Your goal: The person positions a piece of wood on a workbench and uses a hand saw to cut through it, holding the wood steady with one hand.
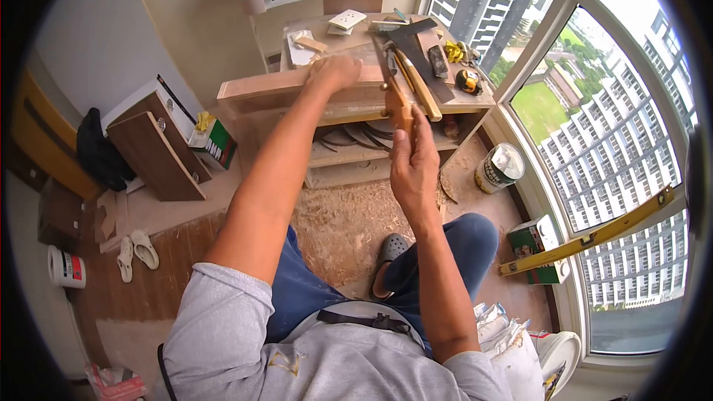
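Observation:
My left hand [334, 74] lies over the top of a long wooden board [260, 87] on the workbench, its fingers curled down; what they grip, if anything, is hidden. To the right, my right hand [414, 156] is wrapped round the orange-brown wooden handle of a tool [398, 104] that points up toward the bench. Just beyond it a hammer [417, 83] and a dark flat metal square [438, 78] lie on the bench top. Curved dark strips [356, 136] rest on the shelf below.
A yellow tape measure [468, 81] sits at the bench's right. Wood shavings [342, 230] cover the floor. A white-topped can [500, 168] and a yellow spirit level [594, 235] stand by the window. Brown panels [152, 156] lean at the left.

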